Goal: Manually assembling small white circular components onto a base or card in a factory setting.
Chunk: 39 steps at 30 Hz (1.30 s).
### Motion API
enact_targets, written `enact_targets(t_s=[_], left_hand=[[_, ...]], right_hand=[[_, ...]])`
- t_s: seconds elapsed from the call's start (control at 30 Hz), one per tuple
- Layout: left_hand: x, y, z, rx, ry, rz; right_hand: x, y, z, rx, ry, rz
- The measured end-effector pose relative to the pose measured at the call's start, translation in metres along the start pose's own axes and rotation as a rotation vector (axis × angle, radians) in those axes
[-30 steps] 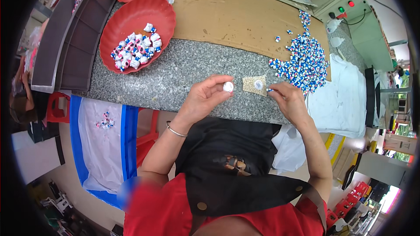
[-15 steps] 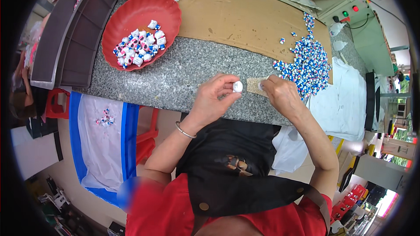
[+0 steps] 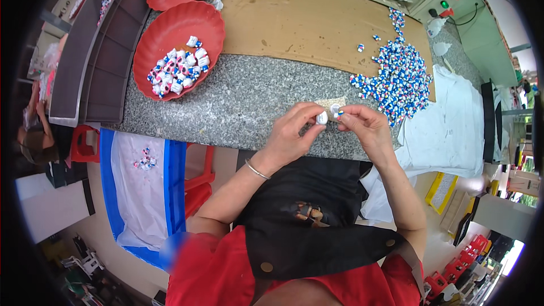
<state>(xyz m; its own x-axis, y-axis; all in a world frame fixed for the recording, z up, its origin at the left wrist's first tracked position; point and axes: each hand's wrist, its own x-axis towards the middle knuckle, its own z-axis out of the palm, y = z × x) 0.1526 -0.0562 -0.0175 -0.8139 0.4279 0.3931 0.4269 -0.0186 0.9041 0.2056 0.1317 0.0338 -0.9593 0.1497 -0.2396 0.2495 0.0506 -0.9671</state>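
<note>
Head view: the fingers of the left hand (image 3: 293, 131) are grasping a white piece (image 3: 322, 118), and those of the right hand (image 3: 369, 130) pinch a small blue-and-white piece (image 3: 339, 114), near to it. From the hands, the pile (image 3: 401, 76) of similar small pieces lies at two o'clock, the red bowl (image 3: 170, 22) on the tabletop (image 3: 255, 90) at ten o'clock.
</note>
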Motion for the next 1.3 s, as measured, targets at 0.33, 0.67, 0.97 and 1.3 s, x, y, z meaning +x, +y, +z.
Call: enact_targets(t_s=[0.33,0.67,0.97,1.3], left_hand=[[0.011,0.009,-0.017,-0.525,-0.423,-0.428],[-0.005,0.011,-0.029,-0.547,-0.375,-0.593],[0.019,0.018,-0.110,-0.122,0.033,-0.165],[0.020,-0.006,-0.248,0.982,0.292,-0.001]], right_hand=[[-0.015,-0.021,0.001,-0.472,-0.125,-0.409],[-0.018,-0.007,0.025,-0.480,-0.109,-0.387],[0.014,-0.033,0.054,-0.436,-0.240,-0.439],[0.051,-0.038,0.016,-0.650,-0.112,-0.388]])
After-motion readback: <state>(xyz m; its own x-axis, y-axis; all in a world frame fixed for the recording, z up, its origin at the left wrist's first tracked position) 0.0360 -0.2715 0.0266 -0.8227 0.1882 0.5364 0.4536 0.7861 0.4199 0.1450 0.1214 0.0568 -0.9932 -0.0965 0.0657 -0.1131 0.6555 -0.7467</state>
